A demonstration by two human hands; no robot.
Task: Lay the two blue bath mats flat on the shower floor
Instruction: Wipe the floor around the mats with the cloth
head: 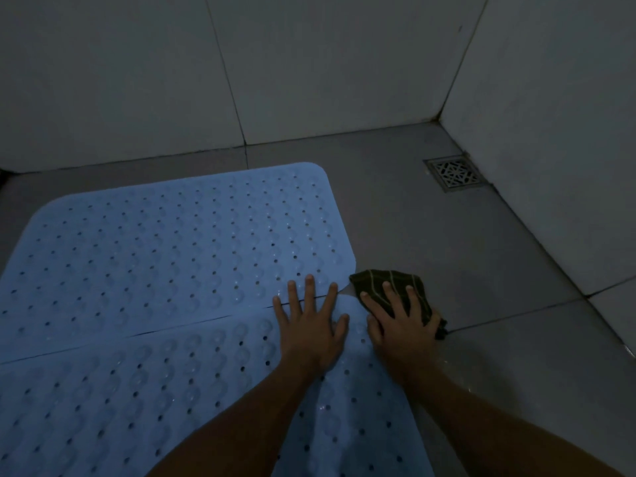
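A left hand (311, 325), fingers spread flat, is pressing the seam where the far mat (179, 249) and near mat (137, 401) are meeting on the shower floor (413, 228). The right hand (399, 325), fingers splayed, is pressing a cloth (382, 280) beside them. The cloth's wiping is likely risking a lifted corner.

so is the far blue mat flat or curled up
Flat: the far mat lies spread on the shower floor, its visible rounded corners down, no fold showing. Its left end runs out of frame.
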